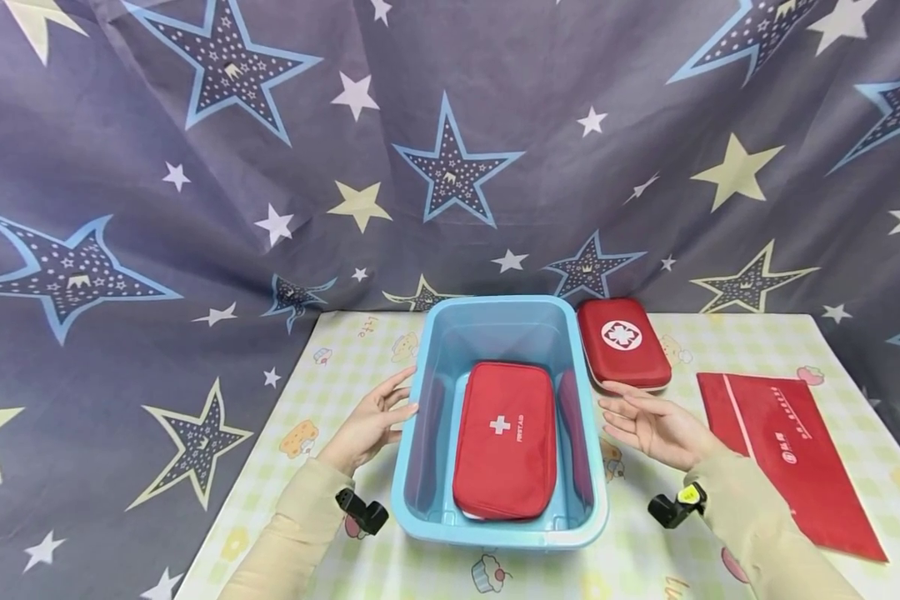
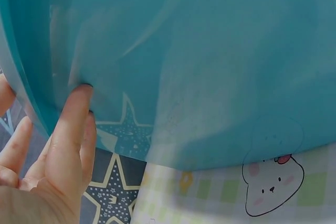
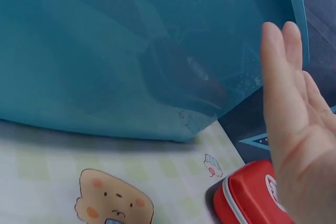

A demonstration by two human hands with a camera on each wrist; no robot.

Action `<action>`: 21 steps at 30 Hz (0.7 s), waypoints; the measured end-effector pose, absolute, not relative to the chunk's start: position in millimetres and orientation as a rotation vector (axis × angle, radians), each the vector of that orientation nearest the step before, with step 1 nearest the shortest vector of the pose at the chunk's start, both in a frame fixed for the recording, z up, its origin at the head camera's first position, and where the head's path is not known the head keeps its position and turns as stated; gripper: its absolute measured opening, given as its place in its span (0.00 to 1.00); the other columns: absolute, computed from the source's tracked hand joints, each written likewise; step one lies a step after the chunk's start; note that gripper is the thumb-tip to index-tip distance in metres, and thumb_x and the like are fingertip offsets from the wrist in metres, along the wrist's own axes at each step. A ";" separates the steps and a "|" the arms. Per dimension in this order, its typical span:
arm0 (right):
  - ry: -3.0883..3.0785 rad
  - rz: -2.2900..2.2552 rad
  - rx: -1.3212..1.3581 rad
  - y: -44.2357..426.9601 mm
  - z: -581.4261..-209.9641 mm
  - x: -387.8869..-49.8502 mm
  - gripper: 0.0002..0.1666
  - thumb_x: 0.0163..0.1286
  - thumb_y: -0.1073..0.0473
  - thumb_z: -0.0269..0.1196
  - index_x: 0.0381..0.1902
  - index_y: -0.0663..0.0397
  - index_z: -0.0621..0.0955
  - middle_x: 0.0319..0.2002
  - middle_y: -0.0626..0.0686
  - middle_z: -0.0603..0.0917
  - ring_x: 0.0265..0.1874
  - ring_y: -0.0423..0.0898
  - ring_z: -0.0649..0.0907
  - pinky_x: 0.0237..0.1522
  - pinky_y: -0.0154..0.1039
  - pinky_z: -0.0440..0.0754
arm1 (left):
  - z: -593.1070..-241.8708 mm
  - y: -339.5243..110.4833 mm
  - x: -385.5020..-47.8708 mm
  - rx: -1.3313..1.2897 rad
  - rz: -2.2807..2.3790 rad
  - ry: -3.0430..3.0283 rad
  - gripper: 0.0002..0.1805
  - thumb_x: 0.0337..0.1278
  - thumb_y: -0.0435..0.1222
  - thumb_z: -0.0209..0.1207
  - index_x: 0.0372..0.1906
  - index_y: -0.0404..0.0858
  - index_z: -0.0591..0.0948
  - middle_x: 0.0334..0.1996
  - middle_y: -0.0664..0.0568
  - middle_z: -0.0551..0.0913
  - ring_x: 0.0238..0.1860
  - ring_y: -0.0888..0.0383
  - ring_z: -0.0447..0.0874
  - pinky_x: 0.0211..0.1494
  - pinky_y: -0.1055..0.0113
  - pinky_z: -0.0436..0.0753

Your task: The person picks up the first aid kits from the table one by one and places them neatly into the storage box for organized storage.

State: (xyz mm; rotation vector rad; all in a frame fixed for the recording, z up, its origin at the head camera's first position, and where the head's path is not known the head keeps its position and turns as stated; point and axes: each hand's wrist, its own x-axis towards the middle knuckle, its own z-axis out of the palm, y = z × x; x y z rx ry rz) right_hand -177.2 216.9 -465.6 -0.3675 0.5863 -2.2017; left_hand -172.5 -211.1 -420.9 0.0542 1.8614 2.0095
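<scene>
A light blue plastic bin (image 1: 498, 533) sits on the table with a red first aid pouch (image 1: 504, 442) inside, marked with a white cross. At the bin's left side is my left hand (image 1: 371, 427), its fingers extended; in the left wrist view a fingertip touches the outer wall (image 2: 210, 66). My right hand (image 1: 656, 427) is beside the right wall, fingers straight and palm turned toward the bin (image 3: 105, 61). Whether its fingertips touch the wall I cannot tell.
A red hard-shell case (image 1: 624, 354) with a white emblem lies right of the bin, behind my right hand. Farther right lies a flat red bag (image 1: 795, 467) with white print. The checked tablecloth (image 1: 360, 350) ends at a dark star-patterned curtain (image 1: 540, 217).
</scene>
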 end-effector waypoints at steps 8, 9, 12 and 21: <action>0.617 -2.235 -0.361 226.5 -473.0 -172.3 0.31 0.78 0.60 0.28 0.61 0.51 0.76 0.56 0.54 0.79 0.55 0.47 0.79 0.64 0.43 0.71 | -420.2 -209.5 -172.7 0.044 2.007 1.864 0.36 0.64 0.30 0.55 0.74 0.45 0.55 0.55 0.51 0.72 0.42 0.61 0.80 0.41 0.63 0.84; 0.611 -2.240 -0.360 227.8 -473.8 -171.8 0.31 0.78 0.61 0.28 0.60 0.51 0.76 0.56 0.54 0.79 0.55 0.47 0.80 0.64 0.43 0.71 | -420.2 -209.4 -172.8 0.043 2.007 1.866 0.36 0.64 0.30 0.55 0.74 0.45 0.55 0.55 0.51 0.72 0.42 0.61 0.80 0.41 0.63 0.84; 0.593 -2.250 -0.369 231.5 -474.9 -171.0 0.31 0.78 0.60 0.27 0.61 0.52 0.75 0.56 0.54 0.79 0.55 0.47 0.79 0.64 0.43 0.70 | -419.7 -209.1 -172.8 0.041 2.011 1.863 0.36 0.64 0.30 0.54 0.74 0.45 0.55 0.54 0.53 0.72 0.42 0.62 0.80 0.41 0.63 0.84; 0.566 -2.276 -0.356 238.7 -474.3 -170.8 0.31 0.78 0.62 0.26 0.60 0.52 0.75 0.56 0.55 0.79 0.55 0.48 0.79 0.65 0.45 0.70 | -419.8 -209.4 -172.0 0.039 2.022 1.855 0.36 0.64 0.30 0.54 0.74 0.45 0.55 0.53 0.53 0.73 0.42 0.62 0.80 0.41 0.63 0.84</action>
